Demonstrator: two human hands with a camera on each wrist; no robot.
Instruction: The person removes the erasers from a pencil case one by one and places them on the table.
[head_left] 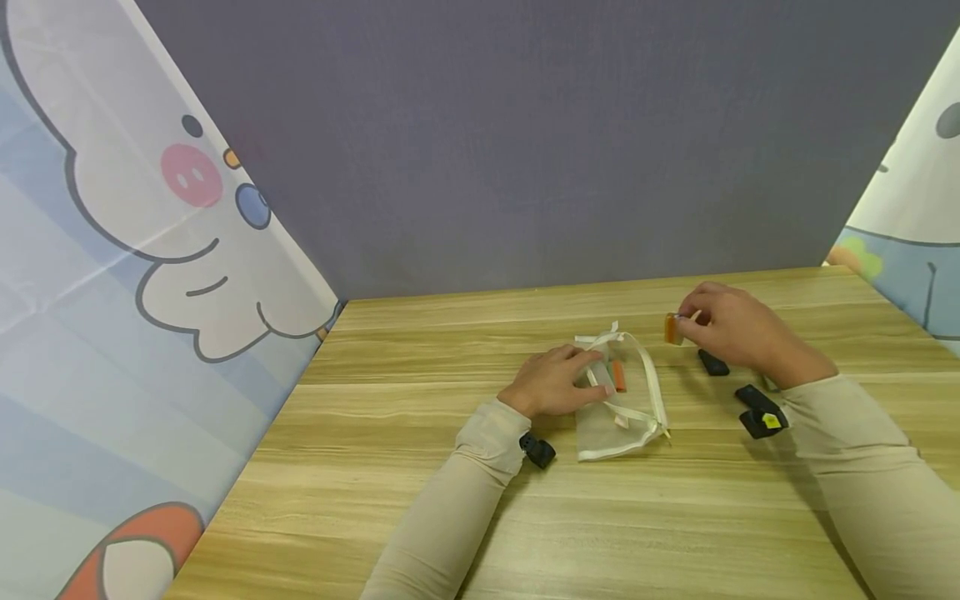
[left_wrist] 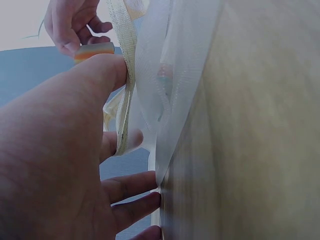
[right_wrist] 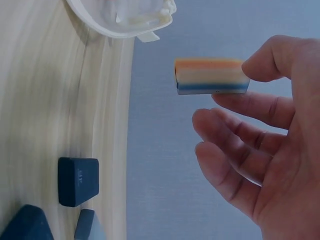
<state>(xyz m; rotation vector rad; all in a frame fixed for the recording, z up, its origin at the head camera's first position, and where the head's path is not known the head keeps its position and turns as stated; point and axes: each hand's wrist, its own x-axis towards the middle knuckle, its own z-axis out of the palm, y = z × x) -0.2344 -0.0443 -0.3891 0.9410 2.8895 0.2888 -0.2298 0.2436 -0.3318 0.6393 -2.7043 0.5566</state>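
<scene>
A translucent mesh pouch (head_left: 617,429) with white trim lies on the table, its mouth spread. My left hand (head_left: 553,382) is at its left rim, thumb and fingers apart. In the left wrist view the thumb touches the trim (left_wrist: 126,37), and a fingertip shows beyond it. An orange piece (head_left: 618,376) shows inside the pouch. My right hand (head_left: 731,327) pinches a small striped eraser (right_wrist: 210,76) between thumb and index finger, above the table to the right of the pouch. Its stripes are orange, pale and blue. The other right fingers curl loosely, holding nothing.
Dark blocks (right_wrist: 78,181) lie on the wooden table (head_left: 360,450) under and beside my right hand. A greyish block (right_wrist: 89,225) sits near them, partly cut off. A grey panel (head_left: 555,150) rises behind the table; cartoon-printed sheets (head_left: 90,250) flank it.
</scene>
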